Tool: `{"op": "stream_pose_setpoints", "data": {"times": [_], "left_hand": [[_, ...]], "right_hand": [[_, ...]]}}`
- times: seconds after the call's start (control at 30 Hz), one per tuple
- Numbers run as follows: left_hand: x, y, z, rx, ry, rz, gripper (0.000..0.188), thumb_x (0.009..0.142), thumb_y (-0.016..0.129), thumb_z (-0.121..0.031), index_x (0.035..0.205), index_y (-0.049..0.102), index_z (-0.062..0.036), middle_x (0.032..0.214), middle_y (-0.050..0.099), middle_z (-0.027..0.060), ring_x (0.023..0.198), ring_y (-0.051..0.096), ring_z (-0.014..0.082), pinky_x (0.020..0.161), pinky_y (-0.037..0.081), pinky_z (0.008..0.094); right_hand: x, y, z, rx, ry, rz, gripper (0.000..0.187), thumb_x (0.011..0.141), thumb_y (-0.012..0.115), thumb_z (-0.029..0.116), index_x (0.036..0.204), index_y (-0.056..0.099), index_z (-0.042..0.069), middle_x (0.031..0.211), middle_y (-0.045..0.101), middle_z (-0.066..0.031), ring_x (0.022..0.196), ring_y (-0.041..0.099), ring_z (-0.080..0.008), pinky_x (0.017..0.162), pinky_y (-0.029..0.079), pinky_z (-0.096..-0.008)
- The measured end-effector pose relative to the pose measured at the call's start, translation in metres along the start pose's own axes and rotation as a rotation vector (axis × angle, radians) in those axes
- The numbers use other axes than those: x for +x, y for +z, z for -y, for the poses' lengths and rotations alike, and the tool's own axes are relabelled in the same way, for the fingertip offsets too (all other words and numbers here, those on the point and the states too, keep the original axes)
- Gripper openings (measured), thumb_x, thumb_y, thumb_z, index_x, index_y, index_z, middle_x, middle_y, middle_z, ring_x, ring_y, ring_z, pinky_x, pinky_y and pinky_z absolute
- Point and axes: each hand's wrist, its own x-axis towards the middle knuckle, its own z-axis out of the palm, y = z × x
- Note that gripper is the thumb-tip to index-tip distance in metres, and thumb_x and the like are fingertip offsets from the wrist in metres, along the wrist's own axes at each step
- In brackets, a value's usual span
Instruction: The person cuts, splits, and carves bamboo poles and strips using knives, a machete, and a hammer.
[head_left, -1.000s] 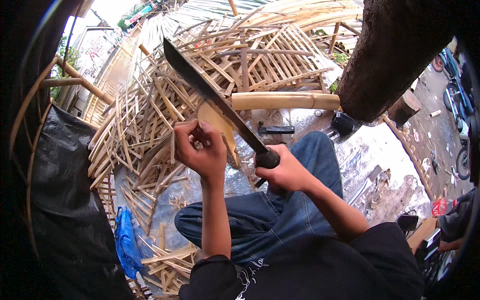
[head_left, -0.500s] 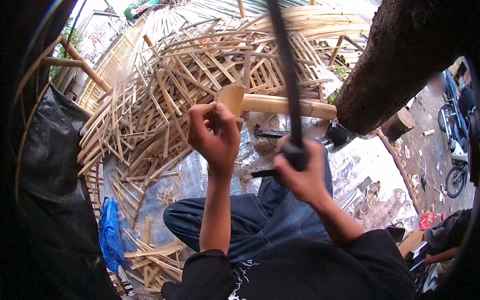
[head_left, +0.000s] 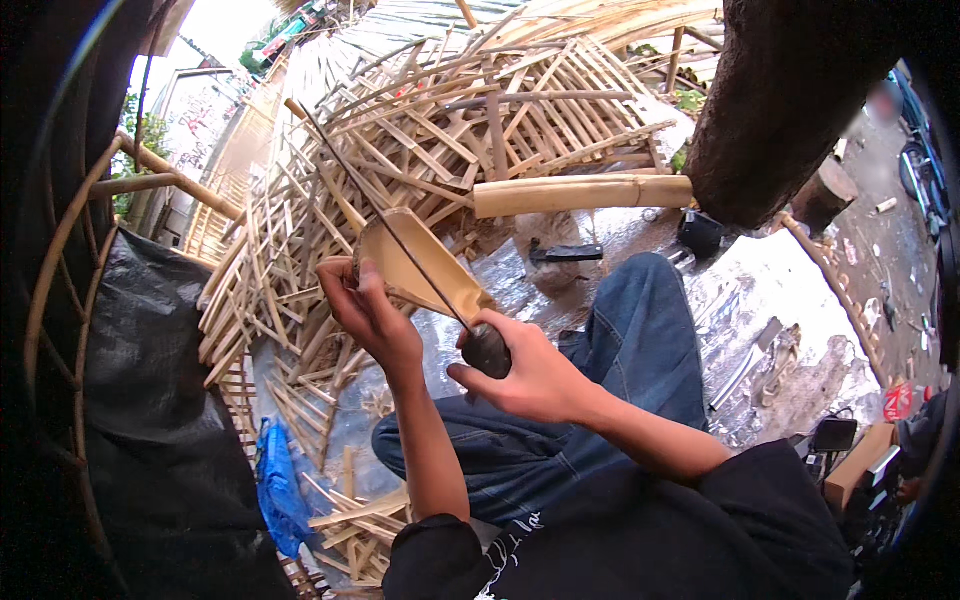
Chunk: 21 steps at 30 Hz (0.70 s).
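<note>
Gripping the smooth, trough-shaped bamboo piece above the shiny, crumpled sheet, the left hand is apart from the right hand, which clasps a long knife by its rounded handle. A wooden pole borders the sheet's right edge.

The split bamboo is pale yellow, the knife handle near-black. Toward two o'clock, the trunk is dark brown.

The person wears a black T-shirt with wide short sleeves and thin, looping white lettering at six o'clock. Blue denim jeans with seam lines stretch from three to seven o'clock. The left hand and right hand are bare.
</note>
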Motion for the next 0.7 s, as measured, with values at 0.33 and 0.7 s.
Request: {"op": "stream_pose_setpoints", "data": {"times": [0.33,0.7], "left_hand": [[-0.016,0.000,0.011,-0.013,0.269,0.026,0.039,0.073,0.052,-0.037,0.073,0.034,-0.0030,0.072,0.033,0.0078,0.064,0.035,0.0194,0.057,0.027,0.0334],[-0.039,0.097,-0.003,-0.069,0.328,0.074,0.023,0.062,0.055,-0.013,0.065,0.034,-0.0055,0.061,0.028,0.0063,0.050,0.030,0.0218,0.046,0.026,0.0330]], "right_hand": [[-0.010,-0.042,-0.023,0.160,0.305,0.327,0.022,0.069,0.072,0.005,0.082,0.054,0.004,0.065,0.052,0.0012,0.054,0.049,-0.0062,0.048,0.040,-0.0232],[-0.037,-0.100,-0.024,0.406,0.480,0.188,0.023,0.065,0.065,0.001,0.083,0.050,0.005,0.064,0.050,-0.0009,0.054,0.050,-0.0091,0.048,0.039,-0.0229]]}}
